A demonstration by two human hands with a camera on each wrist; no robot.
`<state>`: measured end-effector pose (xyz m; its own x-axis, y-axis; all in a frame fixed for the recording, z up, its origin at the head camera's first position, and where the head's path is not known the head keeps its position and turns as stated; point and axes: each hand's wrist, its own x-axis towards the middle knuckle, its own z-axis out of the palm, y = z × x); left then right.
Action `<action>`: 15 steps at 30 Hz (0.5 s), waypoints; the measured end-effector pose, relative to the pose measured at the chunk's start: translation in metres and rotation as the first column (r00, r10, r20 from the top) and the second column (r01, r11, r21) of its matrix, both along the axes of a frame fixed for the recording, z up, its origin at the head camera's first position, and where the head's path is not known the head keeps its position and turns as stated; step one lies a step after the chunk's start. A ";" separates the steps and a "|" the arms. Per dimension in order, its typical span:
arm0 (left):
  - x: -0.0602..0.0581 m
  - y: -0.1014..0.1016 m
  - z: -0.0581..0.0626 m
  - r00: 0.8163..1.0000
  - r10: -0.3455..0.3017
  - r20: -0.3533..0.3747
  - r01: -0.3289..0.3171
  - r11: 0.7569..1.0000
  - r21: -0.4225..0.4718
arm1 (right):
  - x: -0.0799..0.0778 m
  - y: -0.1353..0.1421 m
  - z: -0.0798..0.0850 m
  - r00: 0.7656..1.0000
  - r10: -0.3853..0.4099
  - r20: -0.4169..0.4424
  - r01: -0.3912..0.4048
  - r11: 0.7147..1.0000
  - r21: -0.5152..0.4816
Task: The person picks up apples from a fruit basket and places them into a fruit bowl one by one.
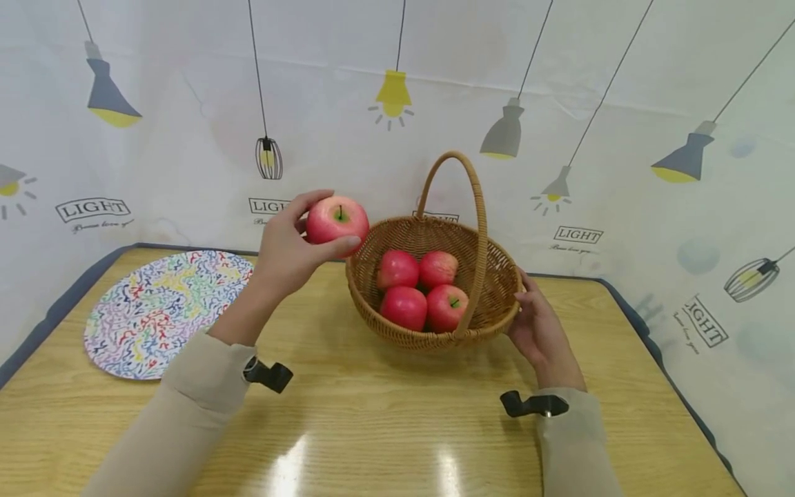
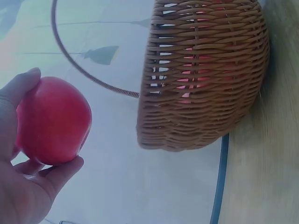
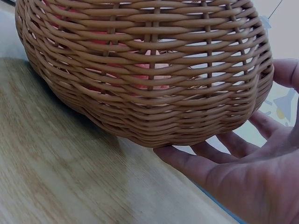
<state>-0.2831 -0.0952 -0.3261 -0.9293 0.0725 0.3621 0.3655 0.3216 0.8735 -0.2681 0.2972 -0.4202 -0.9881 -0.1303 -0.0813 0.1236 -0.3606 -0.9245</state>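
Note:
My left hand [image 1: 288, 241] holds a red apple [image 1: 338, 224] between thumb and fingers, above the left rim of the wicker basket [image 1: 373, 314]. In the left wrist view the same apple [image 2: 56, 121] is beside the basket [image 2: 201, 93], apart from its wall. Several more red apples [image 1: 404, 308] lie inside the basket, under its arched handle [image 1: 479, 207]. At the right rim, my right hand [image 1: 540, 331] grips the basket. The right wrist view has its fingers [image 3: 187, 163] spread along the woven wall [image 3: 154, 93].
A round mat [image 1: 155, 317] with a multicoloured squiggle pattern lies on the left of the wooden table [image 1: 348, 421]. Behind the table hangs a pale cloth [image 1: 335, 96] printed with lamps. A dark edge strip [image 1: 646, 345] runs along the table's right side.

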 end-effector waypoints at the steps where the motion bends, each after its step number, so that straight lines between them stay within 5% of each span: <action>1: 0.000 -0.002 0.000 1.000 0.005 -0.007 -0.005 1.000 0.017 | 0.000 0.001 0.000 1.000 -0.001 0.001 0.001 1.000 0.002; 7: 0.006 -0.018 -0.005 0.998 0.052 -0.021 -0.050 0.994 0.093 | 0.000 0.005 0.001 1.000 -0.004 -0.008 0.004 1.000 0.019; 15: 0.015 -0.049 -0.025 0.987 0.151 0.056 -0.156 0.982 0.105 | 0.002 0.003 0.001 1.000 0.005 -0.006 -0.005 1.000 0.023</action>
<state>-0.2682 -0.1441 -0.3514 -0.9425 -0.1099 0.3156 0.2766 0.2732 0.9213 -0.2659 0.3002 -0.4193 -0.9880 -0.1332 -0.0787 0.1200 -0.3388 -0.9332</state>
